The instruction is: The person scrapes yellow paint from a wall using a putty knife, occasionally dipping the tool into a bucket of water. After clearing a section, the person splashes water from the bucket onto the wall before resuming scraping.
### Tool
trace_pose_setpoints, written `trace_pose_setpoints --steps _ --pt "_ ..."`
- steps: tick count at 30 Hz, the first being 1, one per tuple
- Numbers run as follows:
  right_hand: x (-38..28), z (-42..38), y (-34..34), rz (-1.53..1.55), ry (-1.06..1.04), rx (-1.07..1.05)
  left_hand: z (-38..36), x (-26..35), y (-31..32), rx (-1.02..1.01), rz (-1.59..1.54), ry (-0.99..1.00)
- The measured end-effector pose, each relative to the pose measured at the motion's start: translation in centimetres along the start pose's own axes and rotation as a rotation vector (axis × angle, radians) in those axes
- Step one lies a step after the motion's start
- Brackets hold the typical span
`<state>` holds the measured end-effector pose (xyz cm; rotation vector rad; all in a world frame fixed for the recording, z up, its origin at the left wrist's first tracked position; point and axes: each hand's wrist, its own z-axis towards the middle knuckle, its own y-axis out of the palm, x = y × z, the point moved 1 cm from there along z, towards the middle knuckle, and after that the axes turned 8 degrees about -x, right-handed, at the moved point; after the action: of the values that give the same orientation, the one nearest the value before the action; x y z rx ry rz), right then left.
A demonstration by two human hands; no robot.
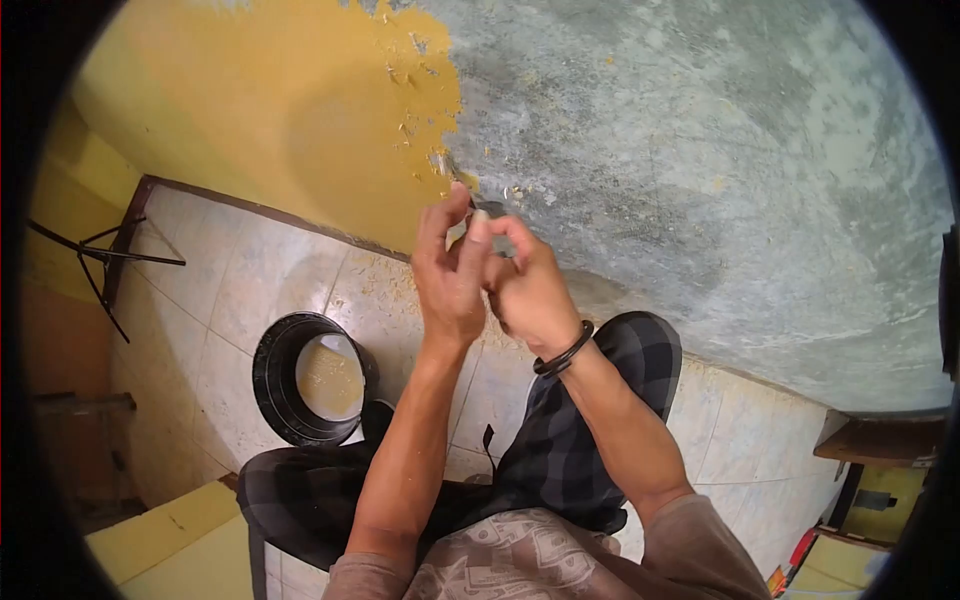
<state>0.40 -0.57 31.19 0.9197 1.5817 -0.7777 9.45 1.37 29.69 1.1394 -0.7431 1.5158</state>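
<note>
Both my hands are together at the wall, around a thin metal scraper [474, 201] whose tip meets the ragged edge of the yellow paint [350, 130]. My left hand [447, 285] has its thumb and a finger pressed along the tool near its tip. Just to the right, my right hand [532, 290] is closed round its lower part, and most of the handle is hidden by the fingers. Bare grey wall [680, 180] shows right of the paint edge. Loose paint flakes [515, 194] cling beside the tip.
A black bucket [268, 375] with cloudy liquid and floating flakes stands on the tiled floor, left of my knees. Paint scraps [380, 285] lie along the wall's foot. A black tripod-like stand [105, 255] is at far left, and a wooden shelf unit [880, 440] at far right.
</note>
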Motion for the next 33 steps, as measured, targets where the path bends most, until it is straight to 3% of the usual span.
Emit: trace_pose_setpoints --steps 1,3,5,8,11,13,19,21,24,27,30,33 --pt "0.0 -0.2 0.1 0.008 -0.004 0.004 0.1 0.1 -0.5 0.021 -0.101 -0.101" --pt "-0.5 -0.6 0.1 0.06 0.008 -0.001 -0.6 0.2 0.2 0.013 0.02 -0.009" --pt "0.0 -1.9 -0.5 -0.045 -0.092 0.045 -0.9 -0.2 0.8 -0.01 -0.249 -0.064" --pt "-0.6 -2.9 -1.8 0.238 0.092 0.019 -1.4 -0.6 1.8 -0.007 -0.128 0.037" --pt "-0.8 -1.4 -0.9 0.181 0.037 0.007 -0.8 -0.7 1.4 0.027 -0.086 0.089" --pt "-1.2 -0.4 -0.5 0.161 0.039 -0.009 -0.1 -0.5 0.1 0.071 -0.096 -0.004" --pt "-0.4 -2.3 -1.0 0.06 0.04 0.042 -1.3 -0.5 1.3 -0.037 -0.103 0.061" --pt "-0.3 -2.6 -1.6 0.301 0.071 0.048 -1.5 -0.9 2.2 -0.013 -0.134 0.057" --pt "-0.4 -0.7 -0.6 0.246 0.106 0.012 -0.5 -0.9 1.0 0.085 -0.034 0.09" --pt "-0.9 -0.3 0.7 0.172 0.133 -0.046 0.4 -1.0 -1.3 0.056 -0.127 -0.05" --pt "0.0 -0.5 0.6 -0.003 -0.027 0.034 -0.3 -0.4 -0.3 0.045 -0.174 -0.035" --pt "-0.1 -2.3 -0.6 0.093 0.0 0.047 -1.1 -0.6 0.8 -0.015 -0.119 0.009"
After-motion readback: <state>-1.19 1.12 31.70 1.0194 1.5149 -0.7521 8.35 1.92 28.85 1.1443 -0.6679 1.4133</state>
